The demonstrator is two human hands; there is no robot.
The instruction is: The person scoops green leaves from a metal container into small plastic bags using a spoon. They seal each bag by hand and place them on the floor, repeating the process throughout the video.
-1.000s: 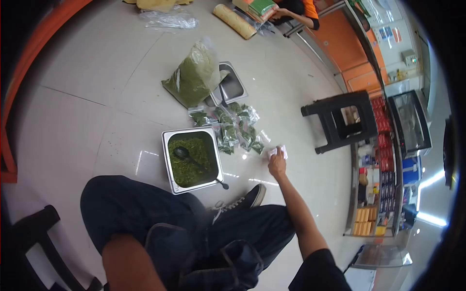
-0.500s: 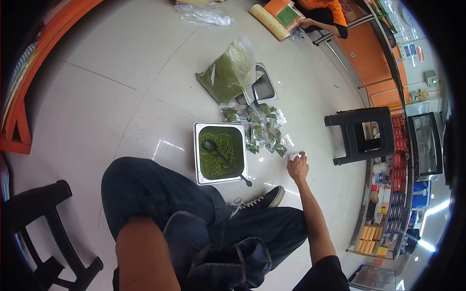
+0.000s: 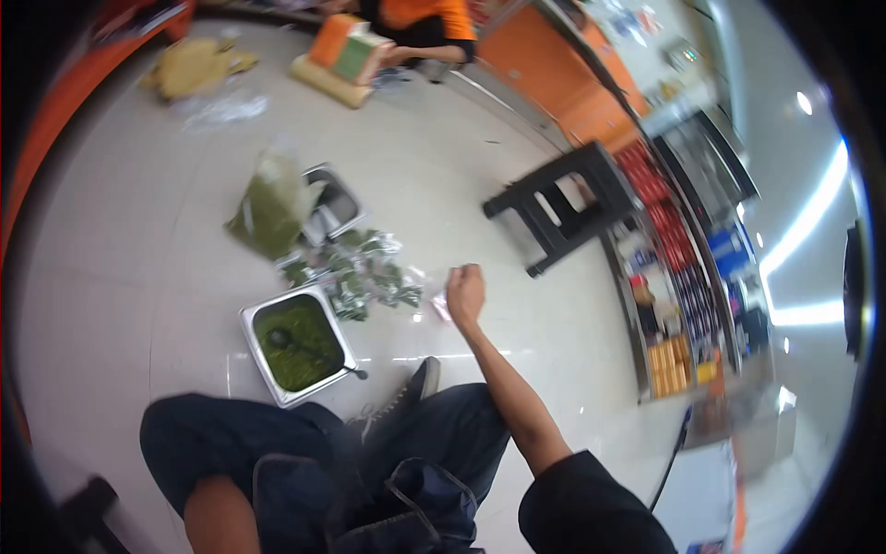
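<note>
My right hand is low over the floor, its fingers curled together, beside a small whitish-pink item; whether the fingers hold it is unclear. To its left lie several small clear bags of green leaves. A metal pan of chopped greens stands before my knees, with a black spoon resting in it. Behind the bags a large bag of green stuff leans by an emptier metal pan. Of my left arm only a part shows at the bottom; its hand is hidden.
A black stool is at the right, near shelves of red boxes. At the top a person in orange holds an orange and green packet. A yellow cloth and clear plastic lie at upper left.
The view has swung to the right and tilted, so the pans, bags and stool appear farther left. My right hand is now beside the whitish item instead of over it.
</note>
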